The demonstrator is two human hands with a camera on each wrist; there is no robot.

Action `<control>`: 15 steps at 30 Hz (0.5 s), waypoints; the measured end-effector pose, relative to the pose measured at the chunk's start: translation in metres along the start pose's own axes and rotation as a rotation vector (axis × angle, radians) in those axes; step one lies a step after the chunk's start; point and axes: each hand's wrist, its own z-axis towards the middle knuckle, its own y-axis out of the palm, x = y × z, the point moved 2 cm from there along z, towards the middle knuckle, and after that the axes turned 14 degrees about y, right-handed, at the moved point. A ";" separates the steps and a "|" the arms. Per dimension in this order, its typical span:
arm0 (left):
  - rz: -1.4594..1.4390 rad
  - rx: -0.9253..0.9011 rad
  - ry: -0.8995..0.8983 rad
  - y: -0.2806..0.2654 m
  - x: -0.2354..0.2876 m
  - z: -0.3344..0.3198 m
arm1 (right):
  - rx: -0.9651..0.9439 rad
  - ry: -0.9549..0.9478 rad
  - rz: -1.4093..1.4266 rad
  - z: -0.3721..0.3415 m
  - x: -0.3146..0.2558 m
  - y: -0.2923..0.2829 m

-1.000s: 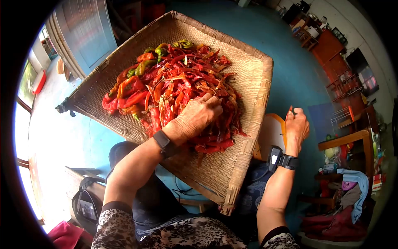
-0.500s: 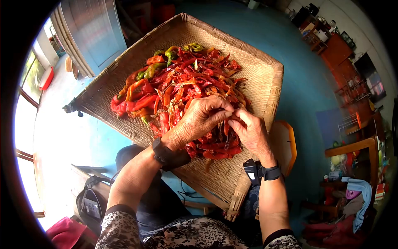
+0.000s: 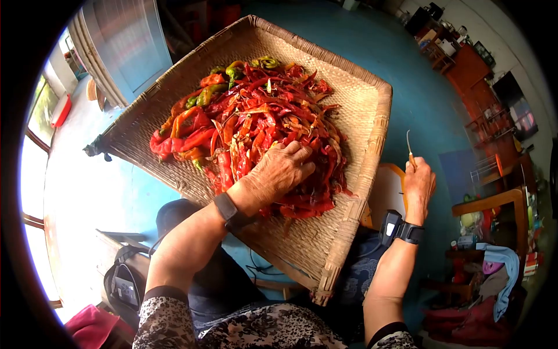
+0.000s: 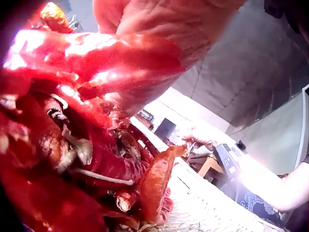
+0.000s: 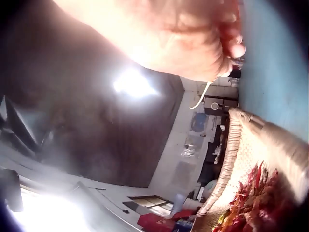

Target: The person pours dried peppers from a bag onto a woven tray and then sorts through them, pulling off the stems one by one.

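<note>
My left hand (image 3: 279,168) is down in a heap of red chili peppers (image 3: 232,134), its fingers curled among them and the fingertips hidden. A glossy red chili pepper (image 4: 111,58) lies against that hand in the left wrist view. Off to the right, past the basket's edge, my right hand (image 3: 419,189) pinches a thin curved chili stem (image 3: 409,142) with a brownish base. The pale stem also pokes out below the fingers in the right wrist view. A square woven basket (image 3: 354,116) tilts over the lap and holds the heap.
A white container with an orange rim (image 3: 386,192) stands low beside the basket's right edge. Green peppers (image 3: 234,70) lie at the heap's far left. A wooden chair (image 3: 494,200) piled with clothes is at the right, and a black bag (image 3: 125,282) at the lower left.
Half a second ago both hands met over the heap. Since then the right hand has moved right, out past the basket, with the stem; the left has gone back down among the peppers.
</note>
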 end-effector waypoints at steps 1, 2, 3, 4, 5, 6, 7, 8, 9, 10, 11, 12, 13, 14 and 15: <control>-0.024 -0.025 -0.017 -0.001 -0.001 0.002 | 0.009 0.007 -0.067 0.002 0.009 0.005; -0.049 -0.049 -0.034 -0.001 -0.001 0.003 | 0.018 0.013 -0.134 0.003 0.015 0.007; 0.080 0.067 0.000 -0.001 0.000 0.004 | 0.073 -0.045 -0.107 -0.001 0.011 0.004; 0.081 0.068 0.000 -0.001 -0.001 0.004 | 0.075 -0.046 -0.106 -0.001 0.010 0.009; 0.004 0.074 -0.045 -0.002 -0.002 0.004 | 0.026 -0.164 0.128 0.001 0.008 0.019; -0.073 0.078 -0.090 -0.004 -0.003 0.004 | -0.023 -0.279 0.362 0.000 0.004 0.025; -0.074 0.075 -0.088 -0.006 -0.004 0.005 | -0.079 -0.325 0.489 -0.009 -0.013 0.024; -0.086 0.114 -0.108 -0.008 -0.006 0.005 | -0.165 -0.382 0.581 -0.021 -0.033 0.021; -0.099 0.152 -0.129 -0.011 -0.007 0.005 | -0.164 -0.402 0.599 -0.019 -0.028 0.031; -0.100 0.146 -0.130 -0.013 -0.008 0.004 | -0.411 -0.417 0.698 -0.045 -0.065 0.021; -0.138 0.241 -0.166 -0.017 -0.011 0.003 | -0.477 -0.406 0.651 -0.055 -0.077 0.023; -0.174 0.338 -0.200 -0.022 -0.013 0.003 | -0.530 -0.477 0.617 -0.061 -0.089 0.024; -0.263 0.419 -0.260 -0.030 -0.012 0.003 | -0.519 -0.544 0.627 -0.070 -0.100 0.024; -0.266 0.418 -0.262 -0.030 -0.014 0.003 | -0.507 -0.612 0.637 -0.077 -0.110 0.025; -0.336 0.483 -0.239 -0.031 -0.016 0.001 | -0.467 -0.676 0.663 -0.080 -0.117 0.027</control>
